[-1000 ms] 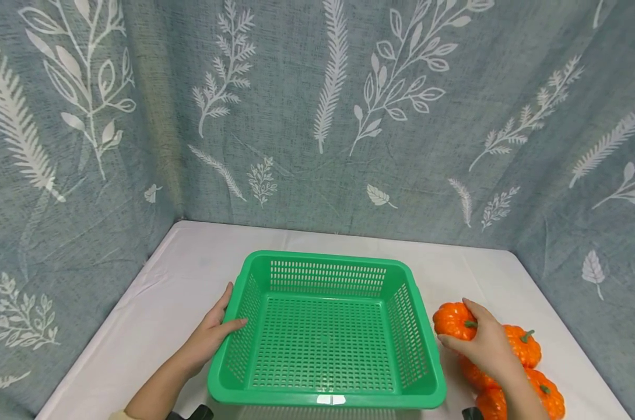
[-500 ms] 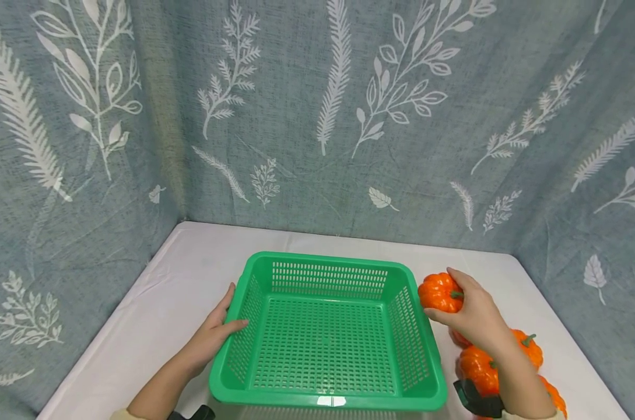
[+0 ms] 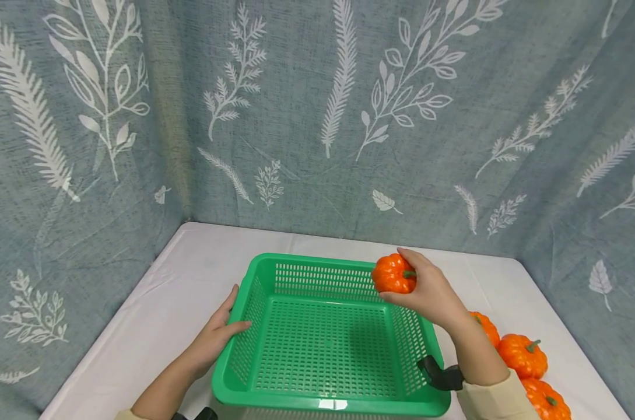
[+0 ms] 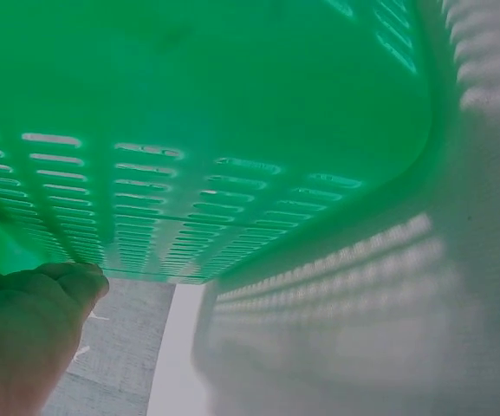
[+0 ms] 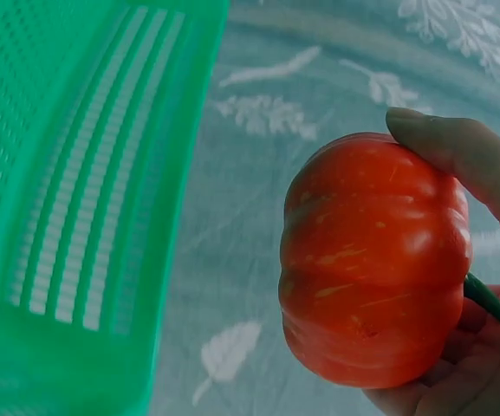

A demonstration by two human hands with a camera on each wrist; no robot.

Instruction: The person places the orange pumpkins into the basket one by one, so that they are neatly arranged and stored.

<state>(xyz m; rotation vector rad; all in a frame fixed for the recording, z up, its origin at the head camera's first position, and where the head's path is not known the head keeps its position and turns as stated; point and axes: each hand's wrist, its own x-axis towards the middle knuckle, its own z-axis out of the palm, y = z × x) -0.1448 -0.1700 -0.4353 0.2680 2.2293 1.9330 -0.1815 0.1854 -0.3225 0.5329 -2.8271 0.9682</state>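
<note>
A green plastic basket (image 3: 325, 350) with slotted walls stands in the middle of the head view. My left hand (image 3: 217, 335) grips its left rim, thumb over the inside and fingers along the outer wall; in the left wrist view that hand (image 4: 42, 329) lies against the slotted side. An orange pumpkin (image 3: 393, 274) with a green stem is pinched between the thumb and fingers of my right hand (image 3: 427, 289), above the basket's far right corner. The right wrist view shows the pumpkin (image 5: 371, 260) from close up, its stem pointing toward the palm.
Several more orange pumpkins (image 3: 524, 356) lie to the right of the basket, partly covered by the right forearm. A white cloth covers the table (image 3: 212, 245). Grey-blue leaf-patterned curtains (image 3: 296, 116) hang behind and at the sides.
My right hand has carried the pumpkin left and up, from beside the pile to above the basket's far right corner. The left hand keeps its hold on the rim.
</note>
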